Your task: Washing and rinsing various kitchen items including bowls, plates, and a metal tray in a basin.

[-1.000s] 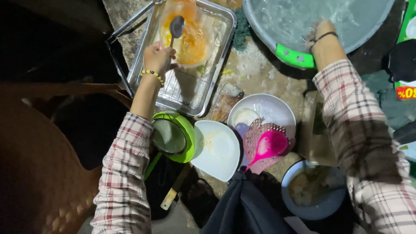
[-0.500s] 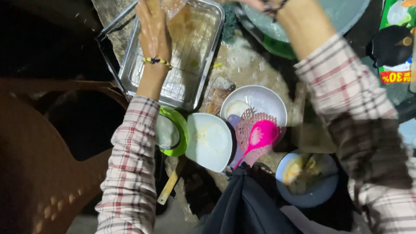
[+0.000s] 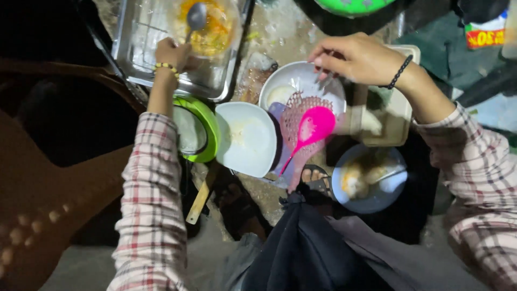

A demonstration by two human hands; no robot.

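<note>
head view | worn on person's head | faces steeply down (near vertical) | close over dishes on ground | single view

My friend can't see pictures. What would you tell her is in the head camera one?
Seen from above, a person in a checked shirt crouches over dirty dishes. Their left hand rests in a metal tray beside a spoon, and their right hand reaches into a white bowl holding a bright pink ladle. A green-rimmed dish and a white plate lie between.
</note>
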